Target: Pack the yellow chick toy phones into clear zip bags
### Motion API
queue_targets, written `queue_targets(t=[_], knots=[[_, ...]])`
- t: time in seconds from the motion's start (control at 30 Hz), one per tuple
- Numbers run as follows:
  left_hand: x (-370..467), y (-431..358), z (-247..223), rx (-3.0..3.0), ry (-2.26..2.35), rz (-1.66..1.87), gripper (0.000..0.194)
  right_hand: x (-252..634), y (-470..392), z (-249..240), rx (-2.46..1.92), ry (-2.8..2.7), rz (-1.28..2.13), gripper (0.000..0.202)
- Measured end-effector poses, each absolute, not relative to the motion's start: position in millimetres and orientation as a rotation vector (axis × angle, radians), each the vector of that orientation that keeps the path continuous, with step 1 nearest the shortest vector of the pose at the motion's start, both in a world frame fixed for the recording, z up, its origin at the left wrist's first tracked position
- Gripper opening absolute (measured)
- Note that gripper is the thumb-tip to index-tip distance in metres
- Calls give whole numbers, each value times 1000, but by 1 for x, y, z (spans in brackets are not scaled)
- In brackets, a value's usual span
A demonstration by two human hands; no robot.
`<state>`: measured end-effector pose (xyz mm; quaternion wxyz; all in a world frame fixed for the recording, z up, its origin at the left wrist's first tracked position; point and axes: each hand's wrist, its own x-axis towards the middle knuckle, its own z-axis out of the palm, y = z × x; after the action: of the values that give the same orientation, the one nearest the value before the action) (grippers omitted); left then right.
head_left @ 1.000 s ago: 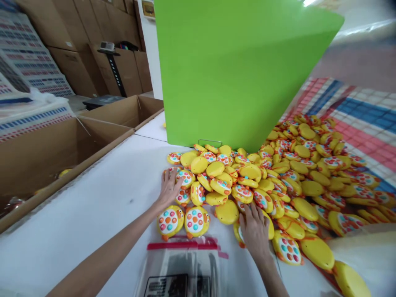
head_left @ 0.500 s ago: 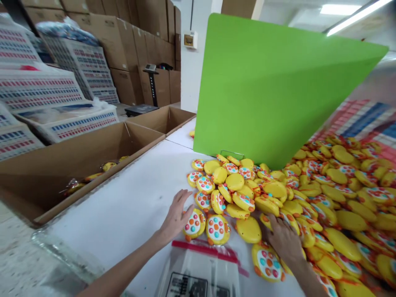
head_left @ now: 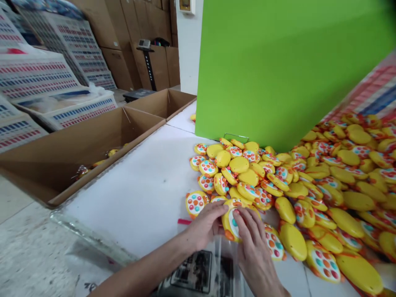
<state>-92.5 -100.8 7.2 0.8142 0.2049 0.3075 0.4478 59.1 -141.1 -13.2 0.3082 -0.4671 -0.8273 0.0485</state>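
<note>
A yellow duck-shaped toy (head_left: 229, 222) with coloured dots on a white patch is between my two hands, above a clear plastic bag (head_left: 198, 274) with a red top strip and black print. My left hand (head_left: 207, 222) grips the toy's left edge with thumb and fingers. Curled over its right side and face are the fingers of my right hand (head_left: 252, 235). A heap of similar yellow toys (head_left: 297, 189) spreads behind and to the right, some dotted side up, others plain side up. One dotted toy (head_left: 196, 203) lies just beyond my left hand.
A green board (head_left: 262, 74) stands behind the heap on the white table (head_left: 139, 181). An open cardboard box (head_left: 62, 142) with a few wrapped toys adjoins the table's left edge, another box (head_left: 167, 103) behind it. White crates (head_left: 34, 82) and cartons are stacked at the back left.
My right hand has come left from the heap and my left hand has moved right; both now hold one toy over the bag. The camera view has tilted downward.
</note>
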Motion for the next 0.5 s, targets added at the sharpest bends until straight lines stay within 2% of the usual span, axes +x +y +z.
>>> queue_targets(t=[0.1,0.2,0.33,0.4,0.5], knots=[[-102,-106,3,353,765,987,25,52,-157,-12,-1284,-1888,439,60],[-107,-113,-2,442,925,1032,32,48,-161,-7,-1406,-1323,876,46],[-108,-120,-4,917,967,994,42,37,-149,-7,-1407,-866,1270,60],[-109,-124,-3,1028,922,956,49,32,-144,-10,-1342,-742,1354,67],[-110,-129,-4,1085,949,932,54,27,-141,-12,-1291,-711,1346,66]])
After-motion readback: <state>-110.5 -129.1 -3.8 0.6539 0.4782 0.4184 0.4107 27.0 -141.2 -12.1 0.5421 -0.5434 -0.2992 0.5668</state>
